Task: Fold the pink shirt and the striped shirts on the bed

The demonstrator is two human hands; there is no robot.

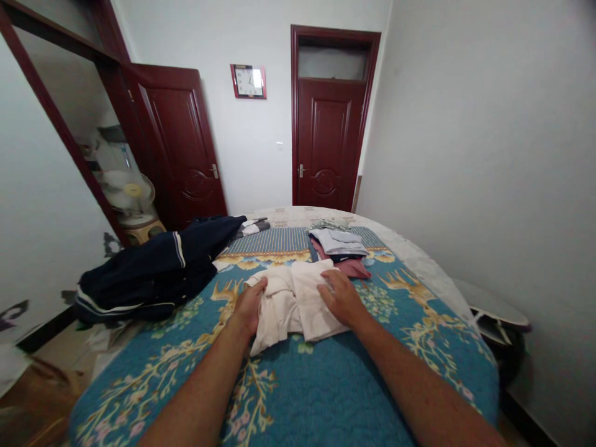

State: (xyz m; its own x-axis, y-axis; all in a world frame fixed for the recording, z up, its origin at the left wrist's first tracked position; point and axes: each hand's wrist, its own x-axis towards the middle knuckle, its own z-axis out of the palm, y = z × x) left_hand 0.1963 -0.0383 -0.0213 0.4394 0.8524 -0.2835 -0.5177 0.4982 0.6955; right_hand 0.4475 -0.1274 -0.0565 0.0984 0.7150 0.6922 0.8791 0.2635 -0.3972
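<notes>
Our bare left forearm [200,385] and right forearm [414,379] reach forward, angled inward — our left hand [249,305] thumb uppermost, its other fingers mostly hidden; our right hand [343,299] palm down, fingers bent, thumb apart — the two hands roughly level, well separated.

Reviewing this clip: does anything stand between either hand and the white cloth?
Nothing visible does. The left hand touches the white cloth at its left side, and the right hand rests on its right part. The folded stack lies beyond it and the dark jacket off to the left.
</notes>
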